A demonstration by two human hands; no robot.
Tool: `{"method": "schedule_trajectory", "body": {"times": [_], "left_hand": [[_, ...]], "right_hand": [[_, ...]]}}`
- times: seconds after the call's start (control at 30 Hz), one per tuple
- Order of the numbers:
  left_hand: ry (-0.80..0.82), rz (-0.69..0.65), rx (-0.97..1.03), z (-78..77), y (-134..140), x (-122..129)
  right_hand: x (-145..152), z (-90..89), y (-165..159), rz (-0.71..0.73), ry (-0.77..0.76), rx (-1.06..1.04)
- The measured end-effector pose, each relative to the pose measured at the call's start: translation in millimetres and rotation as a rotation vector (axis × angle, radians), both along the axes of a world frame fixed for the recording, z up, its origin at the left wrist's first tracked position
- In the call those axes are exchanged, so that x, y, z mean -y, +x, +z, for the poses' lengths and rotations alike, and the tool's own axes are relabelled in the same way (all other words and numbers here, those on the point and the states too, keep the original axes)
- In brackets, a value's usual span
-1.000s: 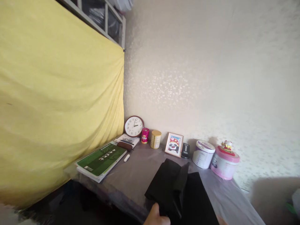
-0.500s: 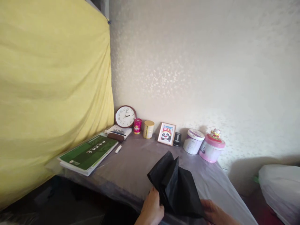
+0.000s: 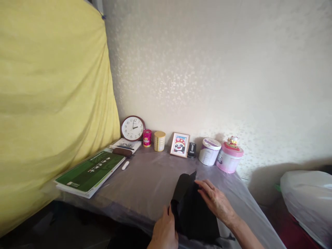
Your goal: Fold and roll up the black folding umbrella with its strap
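Observation:
A black cloth bag, soft and partly folded, is held over the front part of the table, with a dark cord showing at its lower right corner. My left hand grips the bag's left edge, fingers closed on the fabric. At the upper right edge of the bag, my right hand pinches the cloth; its thumb is hidden. The bag's top rises to a pointed fold between the hands, and its inside cannot be seen.
Along the wall stand a clock, a pink tin, a yellow-lidded can, a framed panda picture, a black stapler-like object and two round tubs. Green book and white stick lie left.
My right hand has moved from the bag's lower right corner up to its upper right edge. The spread-out bag now looks narrower and flatter. My left hand keeps its hold.

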State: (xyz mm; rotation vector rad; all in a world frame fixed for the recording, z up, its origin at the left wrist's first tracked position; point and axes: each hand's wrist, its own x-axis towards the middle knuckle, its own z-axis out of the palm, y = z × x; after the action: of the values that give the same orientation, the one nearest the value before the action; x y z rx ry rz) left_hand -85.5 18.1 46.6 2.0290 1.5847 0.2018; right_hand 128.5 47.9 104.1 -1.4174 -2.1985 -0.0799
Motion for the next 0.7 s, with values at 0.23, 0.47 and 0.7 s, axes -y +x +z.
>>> {"method": "schedule_trajectory", "body": {"times": [0.23, 0.47, 0.7], "left_hand": [[-0.109, 0.007, 0.160, -11.8, -9.5, -0.4], [-0.134, -0.013, -0.034, -0.3, 7.3, 6.0], [-0.142, -0.002, -0.171, -14.8, 29.8, 10.7]], "right_hand": [[-27.3, -12.8, -12.0, 0.001, 0.015, 0.106], [-43.4, -4.3, -19.8, -0.053, 0.046, 0.196], [-57.7, -31.1, -45.3, -0.023, 0.069, 0.243]]}}
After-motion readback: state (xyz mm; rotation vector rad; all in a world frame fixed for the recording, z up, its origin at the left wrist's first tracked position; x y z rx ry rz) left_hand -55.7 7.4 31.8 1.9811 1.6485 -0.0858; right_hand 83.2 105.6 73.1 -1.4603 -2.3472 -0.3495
